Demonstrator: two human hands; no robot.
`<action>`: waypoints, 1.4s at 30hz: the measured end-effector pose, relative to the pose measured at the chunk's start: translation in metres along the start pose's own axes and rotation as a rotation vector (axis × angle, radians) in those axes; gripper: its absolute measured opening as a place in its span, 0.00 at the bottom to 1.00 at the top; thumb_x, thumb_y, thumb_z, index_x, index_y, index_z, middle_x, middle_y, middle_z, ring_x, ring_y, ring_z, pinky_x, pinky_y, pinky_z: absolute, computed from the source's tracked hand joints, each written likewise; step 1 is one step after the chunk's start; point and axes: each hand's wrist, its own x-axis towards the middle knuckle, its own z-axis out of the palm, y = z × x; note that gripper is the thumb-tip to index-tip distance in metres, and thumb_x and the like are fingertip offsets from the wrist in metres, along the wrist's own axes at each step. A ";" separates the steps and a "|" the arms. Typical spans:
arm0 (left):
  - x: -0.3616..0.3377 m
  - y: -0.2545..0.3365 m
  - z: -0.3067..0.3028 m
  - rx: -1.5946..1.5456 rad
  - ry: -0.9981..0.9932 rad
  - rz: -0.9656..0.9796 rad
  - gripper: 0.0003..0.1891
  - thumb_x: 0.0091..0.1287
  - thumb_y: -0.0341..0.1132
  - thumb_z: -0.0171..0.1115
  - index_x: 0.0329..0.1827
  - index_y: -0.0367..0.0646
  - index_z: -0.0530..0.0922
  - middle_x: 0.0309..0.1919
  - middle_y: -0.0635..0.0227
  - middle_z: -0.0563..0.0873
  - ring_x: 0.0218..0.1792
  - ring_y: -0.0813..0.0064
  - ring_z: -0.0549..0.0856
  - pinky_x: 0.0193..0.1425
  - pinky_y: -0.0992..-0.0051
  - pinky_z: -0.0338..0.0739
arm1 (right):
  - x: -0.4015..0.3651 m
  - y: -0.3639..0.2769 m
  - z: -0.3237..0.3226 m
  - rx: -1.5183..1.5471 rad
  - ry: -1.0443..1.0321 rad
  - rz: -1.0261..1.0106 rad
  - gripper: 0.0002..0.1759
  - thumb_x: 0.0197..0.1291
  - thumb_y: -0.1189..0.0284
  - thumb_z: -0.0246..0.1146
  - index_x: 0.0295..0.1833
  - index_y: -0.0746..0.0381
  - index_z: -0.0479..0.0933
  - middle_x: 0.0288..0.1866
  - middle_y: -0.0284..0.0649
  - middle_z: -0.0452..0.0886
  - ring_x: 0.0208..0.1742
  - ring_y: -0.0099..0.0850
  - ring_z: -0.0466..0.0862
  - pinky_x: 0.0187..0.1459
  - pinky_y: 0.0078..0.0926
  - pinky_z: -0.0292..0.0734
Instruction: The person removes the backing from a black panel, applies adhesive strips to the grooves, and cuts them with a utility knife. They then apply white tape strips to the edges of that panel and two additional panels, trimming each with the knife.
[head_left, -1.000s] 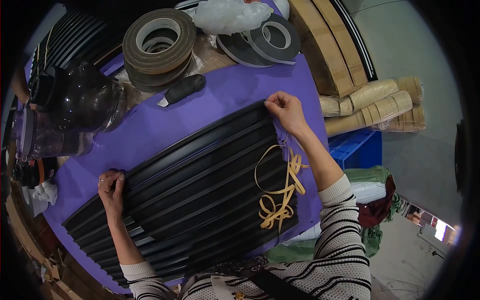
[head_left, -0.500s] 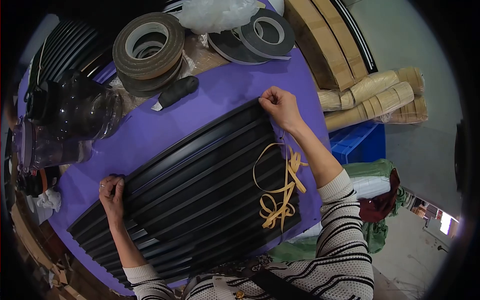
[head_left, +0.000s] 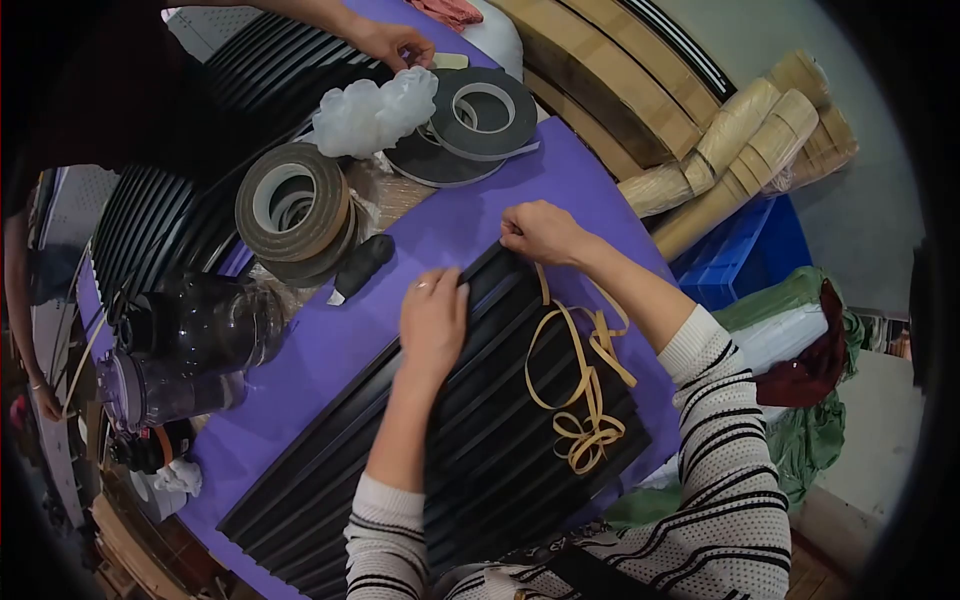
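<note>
Long black ribbed strips [head_left: 400,440] lie side by side on the purple table cover. At the far right corner of the strips, my right hand [head_left: 545,235] pinches the end of the outermost one. My left hand [head_left: 435,315], with a ring on a finger, is closed over the far edge of that same strip, a short way from my right hand. Its fingertips are partly hidden and slightly blurred. A loose tangle of yellow ribbon [head_left: 590,400] rests on the strips' right end, below my right hand.
Beyond the strips sit a dark-handled cutter [head_left: 362,268], foam tape rolls [head_left: 290,205] and grey tape rolls [head_left: 484,110]. Plastic jugs [head_left: 200,325] stand at left. Another person's hand [head_left: 395,42] is near a white plastic bundle [head_left: 375,112]. A blue crate [head_left: 745,255] is at right.
My left hand has moved right along the strip's edge, close to my right hand. My right hand stays at the strip's end. The view has shifted, and another person's arm now shows at the top.
</note>
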 end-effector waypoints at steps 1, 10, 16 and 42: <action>0.012 0.005 0.023 0.023 0.051 0.005 0.09 0.57 0.34 0.54 0.36 0.39 0.76 0.32 0.59 0.78 0.37 0.59 0.75 0.40 0.66 0.69 | 0.000 0.002 0.003 -0.005 0.020 -0.023 0.07 0.45 0.70 0.57 0.29 0.62 0.73 0.27 0.45 0.77 0.33 0.43 0.77 0.33 0.35 0.71; 0.039 0.015 0.057 0.112 0.025 -0.140 0.07 0.52 0.37 0.56 0.24 0.43 0.77 0.27 0.62 0.78 0.33 0.61 0.77 0.35 0.64 0.72 | -0.003 -0.016 -0.001 -0.309 0.025 -0.051 0.07 0.45 0.69 0.56 0.29 0.61 0.72 0.29 0.47 0.77 0.33 0.46 0.77 0.33 0.42 0.71; 0.039 0.017 0.063 0.036 0.132 -0.189 0.06 0.50 0.36 0.55 0.21 0.44 0.76 0.26 0.65 0.77 0.34 0.65 0.75 0.34 0.66 0.67 | 0.001 0.007 0.001 0.021 0.052 -0.202 0.05 0.43 0.75 0.57 0.27 0.64 0.69 0.20 0.45 0.73 0.24 0.40 0.74 0.26 0.32 0.66; -0.180 0.081 -0.054 -1.346 -0.056 -0.289 0.14 0.65 0.41 0.48 0.46 0.39 0.71 0.30 0.78 0.74 0.31 0.89 0.72 0.36 0.86 0.67 | -0.161 -0.193 0.038 1.476 0.100 -0.302 0.07 0.51 0.79 0.58 0.37 0.63 0.69 0.29 0.37 0.76 0.26 0.22 0.75 0.30 0.18 0.72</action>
